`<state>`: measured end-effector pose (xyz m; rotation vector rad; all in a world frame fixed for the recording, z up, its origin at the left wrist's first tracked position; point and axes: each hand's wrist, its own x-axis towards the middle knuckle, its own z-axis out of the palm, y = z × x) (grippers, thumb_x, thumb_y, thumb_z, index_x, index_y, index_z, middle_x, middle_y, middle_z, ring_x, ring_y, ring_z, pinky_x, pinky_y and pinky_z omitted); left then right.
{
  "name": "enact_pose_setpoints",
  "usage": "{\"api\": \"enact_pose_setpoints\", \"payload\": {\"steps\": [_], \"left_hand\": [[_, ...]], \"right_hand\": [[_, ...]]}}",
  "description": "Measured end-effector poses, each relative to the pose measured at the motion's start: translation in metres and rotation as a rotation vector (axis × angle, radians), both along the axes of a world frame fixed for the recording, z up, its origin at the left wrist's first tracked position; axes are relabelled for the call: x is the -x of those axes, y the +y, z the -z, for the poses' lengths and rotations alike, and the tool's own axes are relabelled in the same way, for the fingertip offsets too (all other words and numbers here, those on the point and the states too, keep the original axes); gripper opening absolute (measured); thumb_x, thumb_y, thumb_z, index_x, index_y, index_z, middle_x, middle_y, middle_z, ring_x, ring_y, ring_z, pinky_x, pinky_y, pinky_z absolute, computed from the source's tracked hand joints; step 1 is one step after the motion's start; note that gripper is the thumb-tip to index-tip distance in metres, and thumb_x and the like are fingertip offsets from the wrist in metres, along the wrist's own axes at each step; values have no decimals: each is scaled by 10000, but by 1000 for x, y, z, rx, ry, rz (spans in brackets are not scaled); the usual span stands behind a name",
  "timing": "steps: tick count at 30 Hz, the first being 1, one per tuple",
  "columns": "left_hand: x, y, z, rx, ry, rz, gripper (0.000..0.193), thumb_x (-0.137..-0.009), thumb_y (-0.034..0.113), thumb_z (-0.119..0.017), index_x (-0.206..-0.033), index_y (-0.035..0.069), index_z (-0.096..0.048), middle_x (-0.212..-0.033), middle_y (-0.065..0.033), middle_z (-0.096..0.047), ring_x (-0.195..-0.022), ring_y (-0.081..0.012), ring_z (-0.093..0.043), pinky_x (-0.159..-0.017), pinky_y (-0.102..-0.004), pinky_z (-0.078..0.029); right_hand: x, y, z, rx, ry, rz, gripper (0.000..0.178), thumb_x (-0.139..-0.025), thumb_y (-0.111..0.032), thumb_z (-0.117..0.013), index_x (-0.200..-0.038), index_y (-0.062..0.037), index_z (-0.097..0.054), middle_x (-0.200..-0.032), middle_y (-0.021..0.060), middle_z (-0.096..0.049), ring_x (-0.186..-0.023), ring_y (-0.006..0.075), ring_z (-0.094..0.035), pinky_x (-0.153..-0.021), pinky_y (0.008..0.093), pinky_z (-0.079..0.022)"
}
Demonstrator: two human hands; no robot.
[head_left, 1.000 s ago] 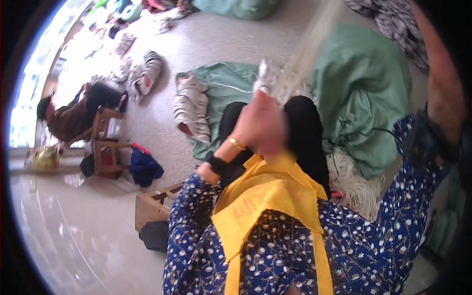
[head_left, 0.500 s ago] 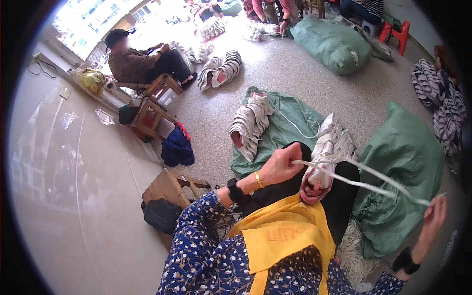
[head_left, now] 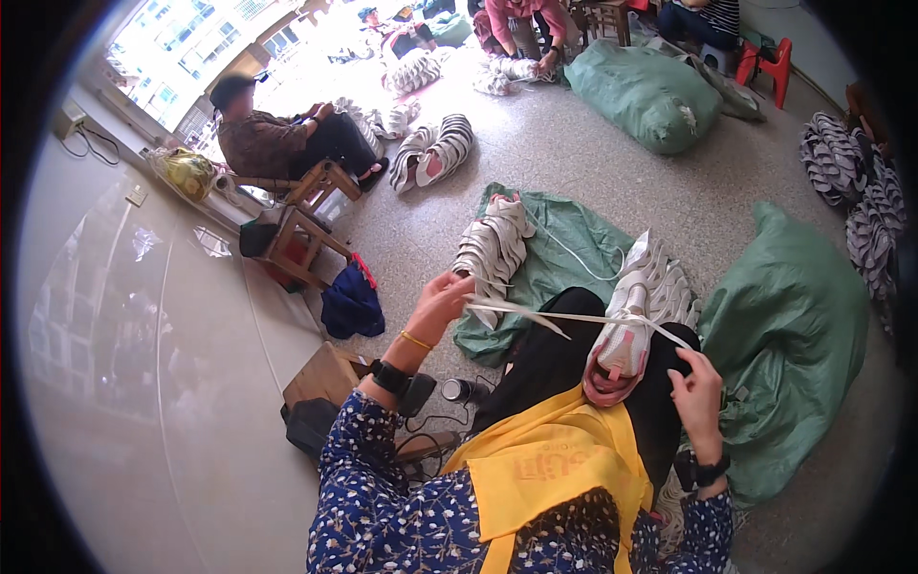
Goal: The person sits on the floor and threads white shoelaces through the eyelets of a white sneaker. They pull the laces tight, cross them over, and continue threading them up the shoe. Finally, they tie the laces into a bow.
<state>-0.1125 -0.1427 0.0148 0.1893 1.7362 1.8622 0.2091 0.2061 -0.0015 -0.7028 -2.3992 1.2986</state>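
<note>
A white and pink shoe upper lies between my knees, its opening toward me, at the near end of a row of nested white uppers. White shoelace runs out from both sides of its front. My left hand, raised at the left, pinches the lace, and a loose tail hangs from it. On the other side my right hand, near my right knee, has its thumb and forefinger at the lace's other stretch. A yellow apron covers my lap.
A green sack stands at my right. Ahead, more nested uppers rest on a flat green sack. At left are a wooden stool and a dark flask. A seated person and other people work farther off.
My left hand has moved left, drawing lace out sideways. My right hand has come in from the far right to beside my knee. The lace now crosses tighter at the shoe upper.
</note>
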Motion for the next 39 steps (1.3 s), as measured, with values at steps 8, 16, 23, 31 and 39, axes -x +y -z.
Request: {"api": "enact_pose_setpoints", "payload": {"steps": [8,16,23,31,39], "left_hand": [[27,-71,74,1123,726,-109,417,-895,405,-750,-941,28,-576,-766,-139,-677,-667,-310,-648,-630,-421,-522],[-14,32,45,720,1047,150,301,-832,119,-754,-997,37,-516,-858,-142,-596,-790,-380,-624,-720,-462,-510],[-71,143,19,256,956,391,141,-888,8,-691,-944,3,-562,-796,-92,-636,-693,-219,-665,-625,-321,-513],[-82,186,26,176,920,479,146,-867,-8,-655,-952,-3,-537,-807,-155,-637,-681,-314,-655,-626,-370,-527],[-85,192,29,154,709,538,149,-881,25,-668,-981,1,-561,-856,-140,-672,-721,-254,-683,-671,-358,-544]], "right_hand": [[14,-12,-2,-266,-5,-182,276,-851,-25,-721,-1120,-11,-661,-1063,177,-675,-939,394,-657,-801,456,-527],[11,-28,-7,-309,39,-183,112,-834,-8,-720,-939,-22,-684,-888,141,-619,-834,362,-652,-698,446,-514],[4,-21,-16,-219,-16,-257,91,-839,-74,-752,-801,-10,-700,-771,129,-651,-649,312,-637,-593,392,-493],[45,8,-15,-297,196,-18,92,-898,-54,-696,-967,5,-694,-890,151,-709,-686,304,-671,-633,370,-526],[58,-4,-32,-201,7,-187,117,-910,-75,-673,-966,25,-693,-809,186,-703,-713,312,-699,-658,389,-533]]}}
